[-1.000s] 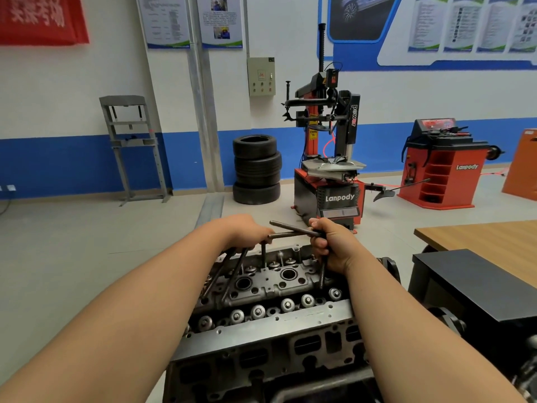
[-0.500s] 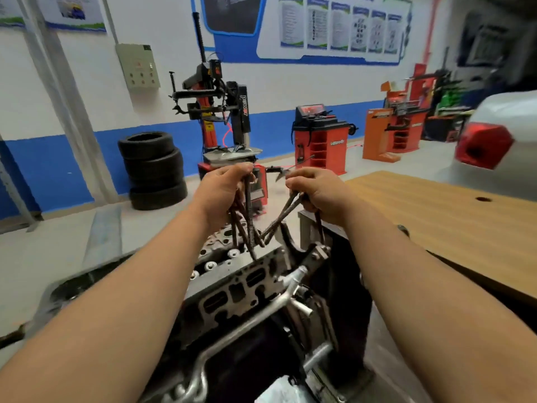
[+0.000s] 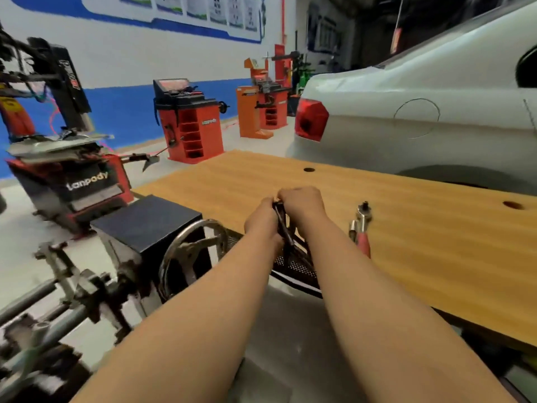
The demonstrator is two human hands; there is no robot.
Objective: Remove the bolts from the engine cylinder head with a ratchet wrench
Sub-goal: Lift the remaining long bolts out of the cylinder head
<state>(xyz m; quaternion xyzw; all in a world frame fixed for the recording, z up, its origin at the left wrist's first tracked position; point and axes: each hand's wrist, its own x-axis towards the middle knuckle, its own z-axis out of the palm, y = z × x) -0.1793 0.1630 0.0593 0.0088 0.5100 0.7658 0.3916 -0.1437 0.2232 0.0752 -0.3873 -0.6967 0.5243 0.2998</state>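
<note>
Both my hands are stretched out over the near edge of the wooden table (image 3: 436,228), pressed close together. My left hand (image 3: 261,221) and my right hand (image 3: 303,203) each grip part of a dark bundle of long bolts (image 3: 283,225), whose shafts hang down between my wrists. The ratchet wrench (image 3: 362,225), with a red handle and a socket head, lies on the table just right of my right forearm. The cylinder head is out of view; only the engine stand (image 3: 87,289) with its handwheel (image 3: 189,248) shows at the lower left.
A white car (image 3: 421,106) stands behind the table on the right. A black box (image 3: 145,219) sits left of the table. A tyre changer (image 3: 64,175) and red wheel balancers (image 3: 189,120) stand on the floor at the back.
My view has swung right, away from the cylinder head to the wooden table. Both hands have carried the bolts from the engine to above the table edge and drawn together.
</note>
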